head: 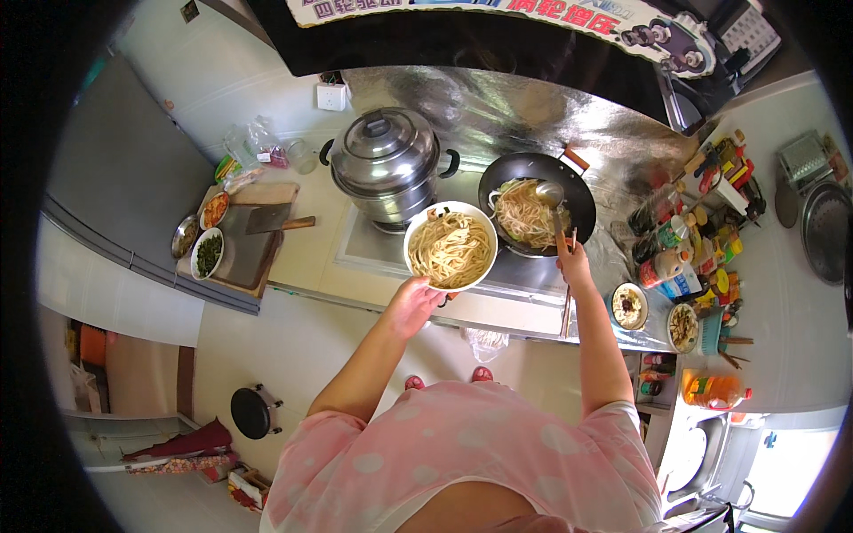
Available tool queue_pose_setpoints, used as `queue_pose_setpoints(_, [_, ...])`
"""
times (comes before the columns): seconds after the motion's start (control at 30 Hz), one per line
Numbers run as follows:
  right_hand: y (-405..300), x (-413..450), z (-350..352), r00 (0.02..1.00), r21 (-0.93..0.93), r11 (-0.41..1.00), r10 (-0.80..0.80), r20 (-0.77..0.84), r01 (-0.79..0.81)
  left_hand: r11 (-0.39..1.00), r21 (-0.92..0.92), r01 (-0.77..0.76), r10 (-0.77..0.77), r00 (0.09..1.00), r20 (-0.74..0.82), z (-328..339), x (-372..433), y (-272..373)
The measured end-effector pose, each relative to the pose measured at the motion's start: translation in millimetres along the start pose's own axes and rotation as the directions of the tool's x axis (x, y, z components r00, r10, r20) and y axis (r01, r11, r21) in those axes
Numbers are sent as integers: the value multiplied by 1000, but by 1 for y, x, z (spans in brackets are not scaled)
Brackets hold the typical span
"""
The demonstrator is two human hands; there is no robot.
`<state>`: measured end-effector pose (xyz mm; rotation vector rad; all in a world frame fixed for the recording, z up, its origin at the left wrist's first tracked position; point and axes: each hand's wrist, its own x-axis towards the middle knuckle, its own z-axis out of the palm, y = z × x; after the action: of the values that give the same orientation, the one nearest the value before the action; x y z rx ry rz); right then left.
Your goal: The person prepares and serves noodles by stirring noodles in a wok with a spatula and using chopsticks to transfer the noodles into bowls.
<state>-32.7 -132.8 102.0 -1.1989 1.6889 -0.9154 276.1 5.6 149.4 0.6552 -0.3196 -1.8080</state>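
Note:
My left hand (414, 306) grips the near rim of a white bowl (494, 250) heaped with noodles (450, 248). The bowl is held in front of the gas stove (363, 243), left of a dark wok (581, 210). In the wok lie noodles mixed with vegetables (523, 216). My right hand (574, 265) is closed around the handle of a metal ladle (550, 193), whose head rests over the wok's contents. A pair of chopsticks (567, 316) also runs through that hand, pointing down toward the counter edge.
A steel steamer pot (383, 156) with its lid on stands behind the bowl. Leftward, a cleaver (268, 220) and small dishes lie on cutting boards (250, 250). Condiment bottles (660, 266) and two filled bowls (628, 306) crowd the right. The range hood (466, 56) hangs above; a stool (250, 413) stands behind left.

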Motion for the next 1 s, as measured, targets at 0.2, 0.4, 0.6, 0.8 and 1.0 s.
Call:
queue_pose_setpoints(0.2, [-33,1,-31,943,354,897,165,289,-265,1000,-12,-17,16,997,-73,1,28,-25])
queue_pose_setpoints(0.4, [-51,-4,-74,906,404,851,174,386,-335,998,-58,-38,26,981,-194,12,48,-41])
queue_pose_setpoints(0.6, [-84,-26,-120,881,413,844,135,454,-342,998,-61,-34,26,992,-125,4,82,-56])
queue_pose_setpoints(0.8, [-123,-56,-149,884,429,855,68,463,-291,1000,-19,-17,13,985,-174,14,115,-63])
queue_pose_setpoints(1.0, [-140,-85,-161,872,434,867,1,489,-244,1000,-25,13,-18,980,-198,32,139,-67])
